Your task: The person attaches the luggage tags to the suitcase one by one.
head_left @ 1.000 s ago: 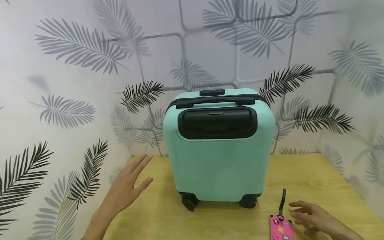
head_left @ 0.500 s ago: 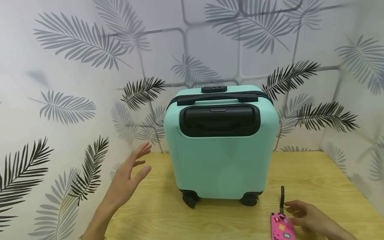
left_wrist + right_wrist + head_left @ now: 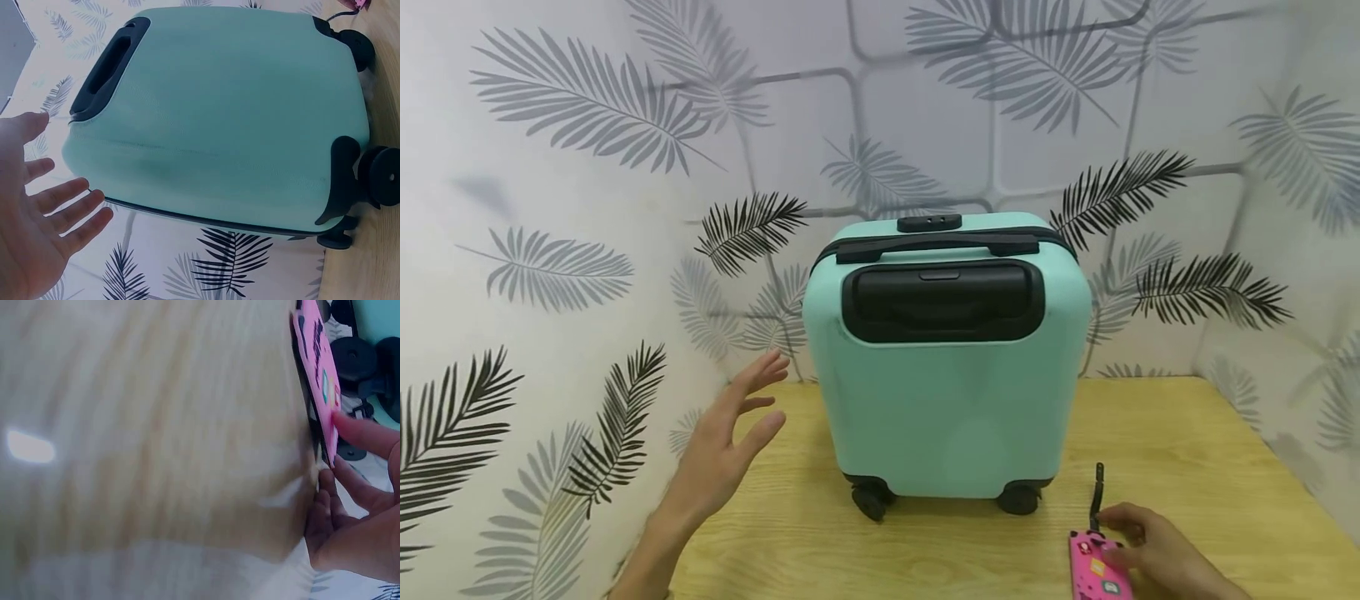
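Observation:
A mint-green suitcase (image 3: pixel 951 417) stands upright on its black wheels, with a black carry handle and a recessed black trolley handle. At its left, my left hand (image 3: pixel 715 458) is raised with fingers spread, holding nothing; in the left wrist view that hand (image 3: pixel 37 244) is palm up, apart from the shell. On the right lies a pink luggage tag (image 3: pixel 1084 571) with a black strap (image 3: pixel 1097 500). My right hand (image 3: pixel 1161 550) grips its strap end. The right wrist view has the thumb (image 3: pixel 362 432) on the tag's printed face and the other fingers at its end and edge.
The wooden table (image 3: pixel 790 550) carries both things. Behind and to the left rises a wall (image 3: pixel 587 250) papered with grey and black leaves. A suitcase wheel (image 3: pixel 1019 500) stands not far left of the tag.
My right hand has moved left onto the luggage tag and now pinches it at the strap end. My left hand has risen slightly and its fingers have bent a little.

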`<state>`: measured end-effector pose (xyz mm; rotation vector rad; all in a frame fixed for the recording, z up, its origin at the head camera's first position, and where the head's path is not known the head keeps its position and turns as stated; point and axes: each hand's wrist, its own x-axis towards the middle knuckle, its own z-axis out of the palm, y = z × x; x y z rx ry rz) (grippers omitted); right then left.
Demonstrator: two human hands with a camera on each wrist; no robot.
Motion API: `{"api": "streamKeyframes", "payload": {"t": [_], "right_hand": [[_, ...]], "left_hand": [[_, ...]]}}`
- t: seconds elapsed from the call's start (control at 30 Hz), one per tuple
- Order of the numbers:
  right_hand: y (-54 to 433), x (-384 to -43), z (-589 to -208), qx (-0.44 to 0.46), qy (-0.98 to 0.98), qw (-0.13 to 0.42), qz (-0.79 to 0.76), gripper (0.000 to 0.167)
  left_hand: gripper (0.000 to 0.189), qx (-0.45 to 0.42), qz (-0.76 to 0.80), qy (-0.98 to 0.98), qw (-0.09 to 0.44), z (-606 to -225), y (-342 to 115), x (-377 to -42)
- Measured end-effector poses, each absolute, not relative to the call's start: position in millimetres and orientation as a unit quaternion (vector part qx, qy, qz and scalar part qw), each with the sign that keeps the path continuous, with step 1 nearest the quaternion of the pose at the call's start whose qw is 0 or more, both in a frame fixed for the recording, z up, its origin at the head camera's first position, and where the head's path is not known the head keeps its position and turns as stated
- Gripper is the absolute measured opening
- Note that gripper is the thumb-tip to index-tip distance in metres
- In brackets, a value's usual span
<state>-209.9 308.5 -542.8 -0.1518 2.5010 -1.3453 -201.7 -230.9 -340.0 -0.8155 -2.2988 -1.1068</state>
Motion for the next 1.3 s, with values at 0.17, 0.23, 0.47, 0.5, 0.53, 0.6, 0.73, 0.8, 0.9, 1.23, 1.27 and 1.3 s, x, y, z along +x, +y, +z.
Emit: {"api": "streamKeyframes", "payload": {"t": [0.17, 0.23, 0.47, 0.5, 0.53, 0.6, 0.73, 0.8, 0.9, 1.23, 1.27, 1.3], "right_hand": [[300, -210, -546, -0.051, 0.885, 0.118, -0.447, 0.034], [297, -209, -547, -0.043, 0.889, 0.107, -0.444, 0.028], [291, -208, -547, -0.03, 0.887, 0.09, -0.451, 0.016], [291, -208, -547, -0.03, 0.886, 0.089, -0.453, 0.015], [292, -207, -546, -0.032, 0.884, 0.09, -0.457, 0.013], [293, -207, -546, -0.041, 0.88, 0.093, -0.464, 0.012], [298, -208, -544, -0.064, 0.864, 0.108, -0.488, 0.014], [299, -208, -542, -0.066, 0.853, 0.118, -0.503, 0.014], [300, -207, -538, -0.063, 0.841, 0.128, -0.523, 0.014], [297, -202, -532, -0.04, 0.782, 0.17, -0.598, 0.009], [297, -202, -533, -0.042, 0.77, 0.179, -0.611, 0.009], [297, -201, -533, -0.042, 0.758, 0.189, -0.623, 0.008]], "left_hand": [[0.067, -0.304, -0.418, -0.824, 0.231, -337, -227, -201], [0.067, -0.306, -0.426, -0.82, 0.229, -336, -225, -200], [0.065, -0.321, -0.44, -0.808, 0.226, -334, -218, -198], [0.065, -0.322, -0.44, -0.807, 0.225, -334, -216, -198], [0.064, -0.325, -0.441, -0.806, 0.223, -333, -215, -198], [0.063, -0.327, -0.44, -0.806, 0.221, -332, -213, -198], [0.06, -0.328, -0.448, -0.804, 0.213, -330, -209, -196], [0.06, -0.329, -0.452, -0.802, 0.21, -329, -207, -195], [0.059, -0.333, -0.455, -0.8, 0.207, -328, -204, -195], [0.059, -0.332, -0.452, -0.802, 0.205, -332, -203, -195], [0.059, -0.332, -0.451, -0.803, 0.205, -332, -203, -195], [0.058, -0.333, -0.451, -0.803, 0.205, -332, -203, -195]]}}
